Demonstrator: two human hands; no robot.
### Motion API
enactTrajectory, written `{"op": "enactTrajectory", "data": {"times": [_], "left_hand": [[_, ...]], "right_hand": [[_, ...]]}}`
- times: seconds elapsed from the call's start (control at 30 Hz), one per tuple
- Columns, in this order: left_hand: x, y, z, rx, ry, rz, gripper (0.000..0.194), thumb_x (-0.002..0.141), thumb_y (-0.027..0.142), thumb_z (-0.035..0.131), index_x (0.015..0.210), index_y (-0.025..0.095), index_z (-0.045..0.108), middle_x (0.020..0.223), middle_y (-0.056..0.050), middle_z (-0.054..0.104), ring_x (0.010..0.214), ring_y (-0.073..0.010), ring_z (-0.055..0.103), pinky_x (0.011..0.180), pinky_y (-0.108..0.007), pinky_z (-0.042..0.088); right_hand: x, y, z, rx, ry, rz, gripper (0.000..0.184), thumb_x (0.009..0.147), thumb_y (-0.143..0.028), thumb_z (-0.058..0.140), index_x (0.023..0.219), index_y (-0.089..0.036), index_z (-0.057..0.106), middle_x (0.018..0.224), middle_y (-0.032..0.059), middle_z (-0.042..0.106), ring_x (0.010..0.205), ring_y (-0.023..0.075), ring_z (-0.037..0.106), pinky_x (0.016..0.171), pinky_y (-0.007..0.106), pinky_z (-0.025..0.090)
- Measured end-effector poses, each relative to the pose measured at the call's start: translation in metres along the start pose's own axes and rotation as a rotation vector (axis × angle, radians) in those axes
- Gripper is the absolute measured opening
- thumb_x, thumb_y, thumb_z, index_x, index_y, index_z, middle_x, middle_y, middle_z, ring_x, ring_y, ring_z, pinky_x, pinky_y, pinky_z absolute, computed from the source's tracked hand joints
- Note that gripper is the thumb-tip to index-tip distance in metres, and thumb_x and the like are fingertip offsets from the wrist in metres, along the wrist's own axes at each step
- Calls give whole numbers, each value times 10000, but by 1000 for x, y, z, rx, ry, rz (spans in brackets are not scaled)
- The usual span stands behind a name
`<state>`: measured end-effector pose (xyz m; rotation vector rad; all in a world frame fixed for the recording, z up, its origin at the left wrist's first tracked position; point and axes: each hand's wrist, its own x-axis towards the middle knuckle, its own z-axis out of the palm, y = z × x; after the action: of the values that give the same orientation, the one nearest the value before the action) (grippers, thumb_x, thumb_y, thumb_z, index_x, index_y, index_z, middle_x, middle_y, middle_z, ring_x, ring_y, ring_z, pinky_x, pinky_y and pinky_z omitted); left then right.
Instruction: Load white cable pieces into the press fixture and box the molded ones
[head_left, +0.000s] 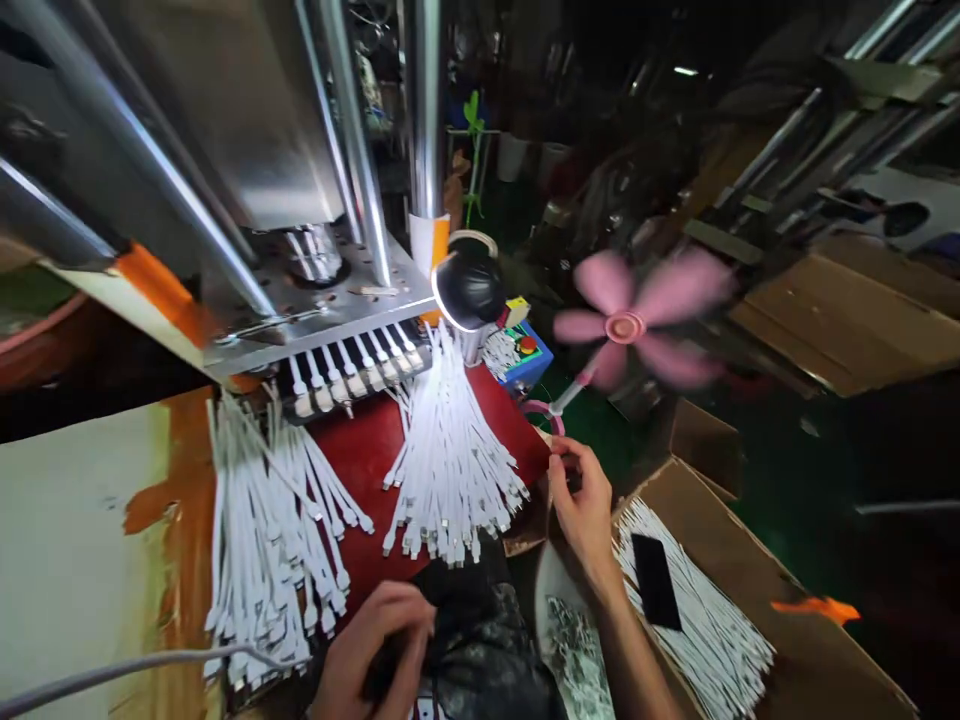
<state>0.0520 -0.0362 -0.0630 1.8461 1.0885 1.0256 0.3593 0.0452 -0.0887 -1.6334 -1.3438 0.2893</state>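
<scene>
My left hand (379,645) is low in the middle, over my lap, with its fingers curled toward the thumb. Whether anything is in it cannot be seen. My right hand (585,500) is at the right corner of the red mat (360,455), thumb and forefinger pinched together; what they hold, if anything, is too small to make out. Between the hands and the press, a fanned bundle of white cables (454,450) lies on the mat. Another white cable bundle (262,540) hangs at the left. Several white cable ends sit in a row in the press fixture (356,380).
The metal press (322,320) stands behind the mat. A black lamp (472,290), a blue control box (529,360) and a spinning pink fan (624,327) are beyond my right hand. At the right, a cardboard box (795,650) holds white cables and a black phone (656,580).
</scene>
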Motion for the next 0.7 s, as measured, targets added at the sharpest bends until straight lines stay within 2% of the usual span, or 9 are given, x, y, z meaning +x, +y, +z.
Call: {"op": "enactTrajectory", "data": {"times": [0.1,0.2,0.3,0.37,0.47,0.57,0.63,0.7], "left_hand": [[32,-6,-1,213,222,-94,225,987,255,582,1193,274,669,1190,-77,736,1107,-226,726,934,-326,602],[60,-22,10,389,281,-202,386,1004,346,553,1367,227,604,1450,-150,625,1334,-313,614,1043,-464,572],[73,-35,26,497,276,-233,519,1011,356,534,1492,165,503,1578,-197,502,1476,-357,464,1155,-565,477],[76,-36,36,514,228,-206,538,1011,327,527,1514,142,479,1569,-205,514,1488,-349,450,1188,-576,440],[74,-30,43,507,130,-228,537,1002,304,525,1514,144,494,1589,-204,491,1482,-358,456,1161,-565,475],[74,-19,36,468,44,-303,566,989,335,552,1532,187,491,1635,-186,429,1479,-381,453,1118,-545,523],[72,-15,21,423,27,-317,556,996,336,544,1539,231,482,1654,-152,409,1467,-347,480,1102,-499,546],[69,-15,-1,381,62,-293,507,1008,331,532,1512,274,505,1635,-115,452,1429,-294,538,1079,-444,569]], "right_hand": [[40,-20,28,73,-188,-12,294,990,-352,538,1213,-197,652,1058,85,704,858,191,666,754,313,548],[65,-26,59,89,-323,-1,315,951,-375,552,1159,-177,682,1033,98,723,839,206,673,710,312,541],[73,-22,77,80,-363,-8,294,932,-379,550,1056,-168,713,986,104,745,808,221,668,719,334,533],[73,-16,80,86,-361,3,320,946,-409,536,1038,-162,718,992,116,753,794,225,665,707,337,527],[71,-10,79,113,-359,57,380,944,-478,545,1048,-157,722,986,120,758,751,216,651,657,318,512],[72,-10,79,103,-346,85,405,929,-507,559,1036,-157,732,958,118,758,736,212,639,651,312,505],[73,-12,79,90,-342,81,412,930,-513,557,1030,-158,738,939,118,758,727,211,636,648,311,506],[74,-13,79,83,-342,74,418,936,-519,554,1029,-157,741,914,116,758,714,211,635,635,311,509]]}}
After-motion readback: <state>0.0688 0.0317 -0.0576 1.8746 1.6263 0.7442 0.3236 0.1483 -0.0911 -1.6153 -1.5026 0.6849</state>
